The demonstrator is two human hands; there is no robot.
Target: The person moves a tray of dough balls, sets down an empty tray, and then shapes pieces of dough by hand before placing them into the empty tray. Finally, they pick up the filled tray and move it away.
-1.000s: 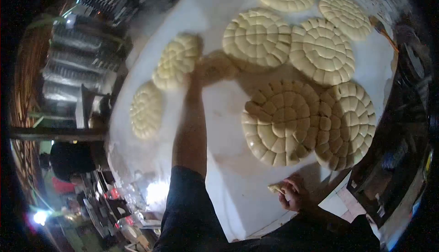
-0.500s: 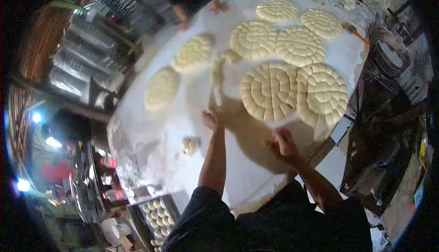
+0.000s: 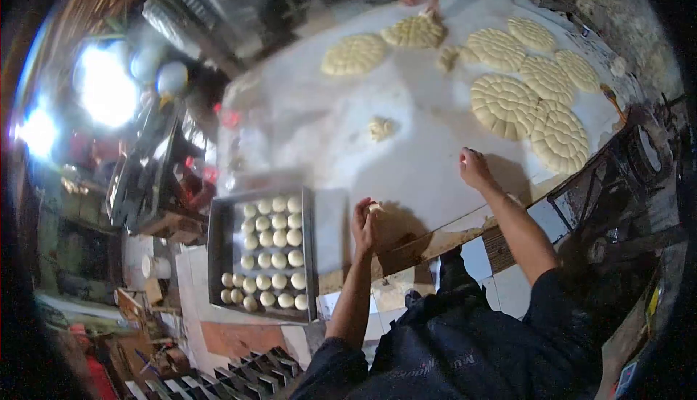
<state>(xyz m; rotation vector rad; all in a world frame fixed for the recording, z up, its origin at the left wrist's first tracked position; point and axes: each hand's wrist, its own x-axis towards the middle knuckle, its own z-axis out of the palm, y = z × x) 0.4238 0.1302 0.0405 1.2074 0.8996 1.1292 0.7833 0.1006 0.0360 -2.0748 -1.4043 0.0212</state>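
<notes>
My left hand (image 3: 364, 226) is curled near the table's front edge, with a small pale dough ball (image 3: 375, 207) showing at its fingertips. A little farther up and to the right, my right hand (image 3: 475, 168) hovers over or rests on the floured white table (image 3: 428, 160), fingers closed; whatever may be inside them is hidden. Beside my left hand stands a metal tray (image 3: 311, 247) holding rows of round dough balls (image 3: 279, 260). A small lump of dough scraps (image 3: 380, 129) lies on the table beyond both hands.
Several flat dough rounds scored into segments (image 3: 504, 106) cover the right and far side. Across the table, a co-worker's hands (image 3: 428, 8) touch one scored round (image 3: 414, 31). A brush (image 3: 612, 99) lies at the right edge. Bright lamps (image 3: 109, 88) shine at left.
My view has swung left, bringing the whole tray into sight. My left hand has moved to the front edge beside the tray and now has a dough ball; my right hand has shifted away from the scored rounds.
</notes>
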